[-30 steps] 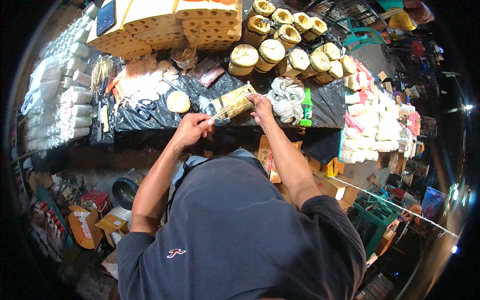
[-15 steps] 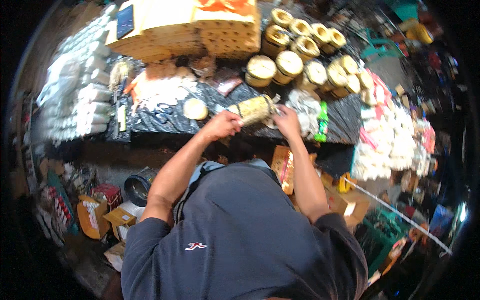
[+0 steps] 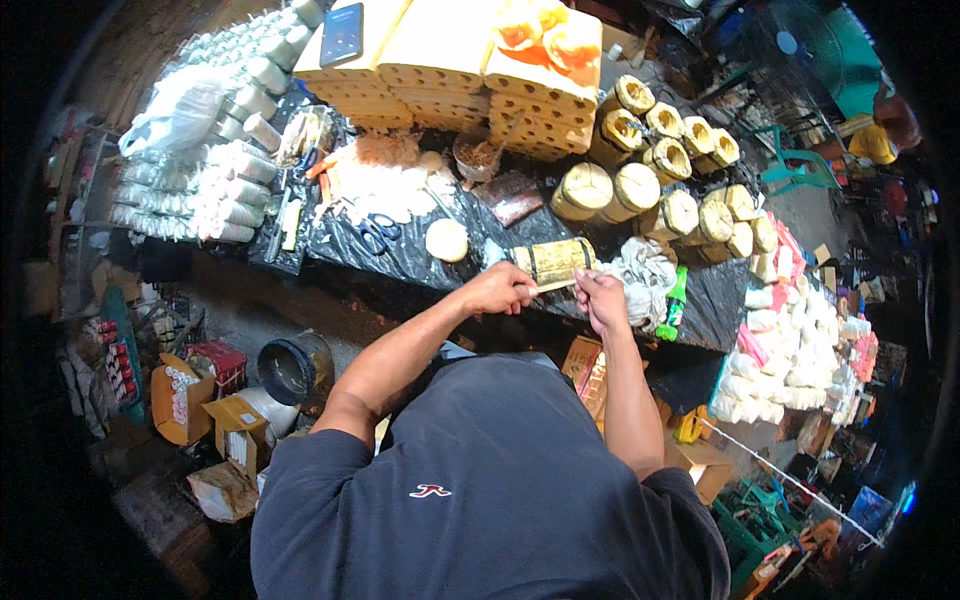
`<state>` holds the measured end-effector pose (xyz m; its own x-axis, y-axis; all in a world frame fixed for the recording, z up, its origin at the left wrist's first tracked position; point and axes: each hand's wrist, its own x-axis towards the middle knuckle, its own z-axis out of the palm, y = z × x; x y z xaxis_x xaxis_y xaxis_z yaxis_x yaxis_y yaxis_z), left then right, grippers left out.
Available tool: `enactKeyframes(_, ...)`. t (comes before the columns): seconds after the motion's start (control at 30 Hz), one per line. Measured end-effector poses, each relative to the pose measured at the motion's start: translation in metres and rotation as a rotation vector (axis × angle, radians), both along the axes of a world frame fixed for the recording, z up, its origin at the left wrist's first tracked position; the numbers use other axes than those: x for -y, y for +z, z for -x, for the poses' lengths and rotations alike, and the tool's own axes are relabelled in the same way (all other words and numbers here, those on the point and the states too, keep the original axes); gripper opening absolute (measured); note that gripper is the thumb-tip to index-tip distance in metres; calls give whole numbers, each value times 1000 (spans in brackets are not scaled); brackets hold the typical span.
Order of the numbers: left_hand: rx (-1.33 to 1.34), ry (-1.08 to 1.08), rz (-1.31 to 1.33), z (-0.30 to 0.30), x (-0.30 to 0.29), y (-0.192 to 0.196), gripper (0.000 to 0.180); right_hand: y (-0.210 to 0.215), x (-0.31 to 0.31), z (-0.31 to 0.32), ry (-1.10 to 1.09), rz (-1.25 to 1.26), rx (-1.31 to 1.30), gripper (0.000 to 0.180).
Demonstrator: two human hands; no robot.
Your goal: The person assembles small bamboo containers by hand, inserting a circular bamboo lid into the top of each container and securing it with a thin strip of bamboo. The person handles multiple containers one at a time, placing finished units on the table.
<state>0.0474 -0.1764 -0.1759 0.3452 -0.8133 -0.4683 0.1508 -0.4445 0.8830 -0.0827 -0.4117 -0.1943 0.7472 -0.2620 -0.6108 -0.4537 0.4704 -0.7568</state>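
Observation:
On the table's front part lies a yellowish cylinder (image 3: 556,262) with dark bands near its ends. Just on my side of it, a thin pale strip (image 3: 553,287) stretches between my two hands. The fingers of my left hand (image 3: 500,290) are closed on its left end. At the other end, my right hand (image 3: 602,300) pinches it with thumb and fingers, close to the cylinder's right end. Whether the strip is string or a stick cannot be made out. A round pale disc-topped piece (image 3: 446,240) sits left of the cylinder, with dark-handled scissors (image 3: 377,235) beyond.
Several banded cylinders (image 3: 636,190) stand at the back right, near stacked yellow blocks with holes (image 3: 545,105). A phone (image 3: 342,35) rests on the blocks. Crumpled pale cloth (image 3: 640,275) and a green bottle (image 3: 675,303) lie right of my hands. White rolls (image 3: 240,190) are piled left.
My hands have come nearer each other and now hold the strip on my side of the cylinder. The cylinder has turned more level. The whole view has shifted, so the table appears farther right and lower.

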Motion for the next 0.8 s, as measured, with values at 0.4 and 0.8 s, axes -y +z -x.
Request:
enactKeyframes(0.4, 8, 127, -133, -13, -11, -28, 22, -14, 11, -14, -289, -38, -71, 20)
enactKeyframes(0.8, -3, 146, -175, -17, -18, -28, 24, -13, 15, -7, -467, -17, -105, 21)
